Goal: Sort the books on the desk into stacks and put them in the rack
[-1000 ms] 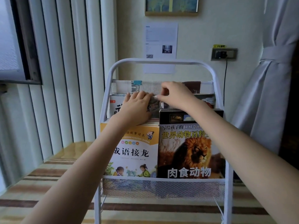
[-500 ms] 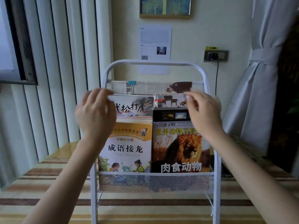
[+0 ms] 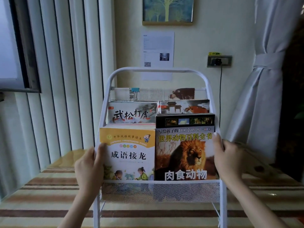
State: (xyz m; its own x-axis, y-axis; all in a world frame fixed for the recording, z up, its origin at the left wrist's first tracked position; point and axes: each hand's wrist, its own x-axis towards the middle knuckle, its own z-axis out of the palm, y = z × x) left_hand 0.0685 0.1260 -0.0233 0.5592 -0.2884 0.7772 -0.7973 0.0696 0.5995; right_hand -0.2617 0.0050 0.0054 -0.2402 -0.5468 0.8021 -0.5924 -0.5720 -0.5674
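A white metal rack (image 3: 158, 69) stands before me with books in three tiers. The front tier holds a yellow-and-white children's book stack (image 3: 130, 155) on the left and a lion-cover animal book stack (image 3: 184, 155) on the right. Behind them stand a tiger-story book (image 3: 131, 112) and a red-ox book (image 3: 184, 106); clipped pages (image 3: 153, 94) fill the back tier. My left hand (image 3: 90, 167) grips the left edge of the yellow book stack, thumb on the cover. My right hand (image 3: 228, 158) grips the right edge of the lion book stack.
Vertical blinds (image 3: 65, 71) and a window cover the left. A tied curtain (image 3: 263, 79) hangs on the right, beside a wall socket (image 3: 219, 60) with a cable. A striped rug (image 3: 41, 195) lies under the rack. A picture (image 3: 167, 10) and a paper sheet (image 3: 158, 50) hang above.
Both hands came off the middle tier, spread apart and dropped to the front tier, where they now hold the outer edges of the two front stacks.
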